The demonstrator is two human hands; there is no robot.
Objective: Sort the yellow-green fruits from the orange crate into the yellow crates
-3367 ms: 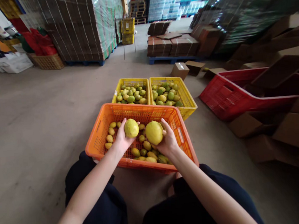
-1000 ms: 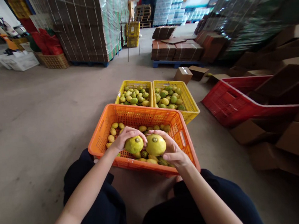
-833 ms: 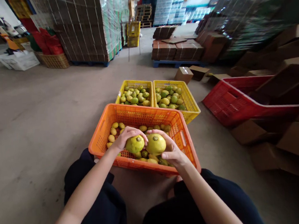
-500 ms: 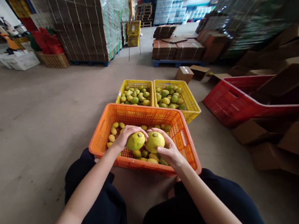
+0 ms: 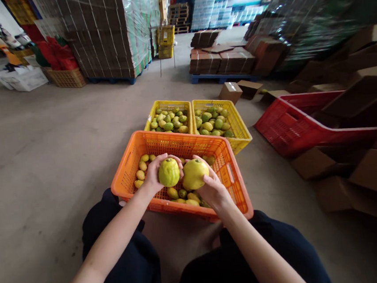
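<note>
My left hand (image 5: 154, 175) is closed around a ridged yellow-green lemon (image 5: 169, 172). A larger, smoother yellow lemon (image 5: 195, 174) rests in my right hand (image 5: 217, 187), the thumb lying across its side. Both are held side by side above an orange plastic crate (image 5: 234, 172) that stands between my knees. Inside the crate, several lemons (image 5: 140, 175) lie along the left, and more lemons (image 5: 192, 202) sit below my hands; my hands hide part of the crate's middle.
Two yellow crates (image 5: 246, 136) of green and yellow lemons stand against the orange crate's far side. To the right are a red crate (image 5: 273, 126) and cardboard boxes (image 5: 375, 177). Flattened cartons on a pallet (image 5: 215, 77) and a wrapped stack (image 5: 98, 34) are farther back.
Both lemons have been turned in my hands, the left one now showing its ridged side and the right one more of its flank. The crates stay where they were.
</note>
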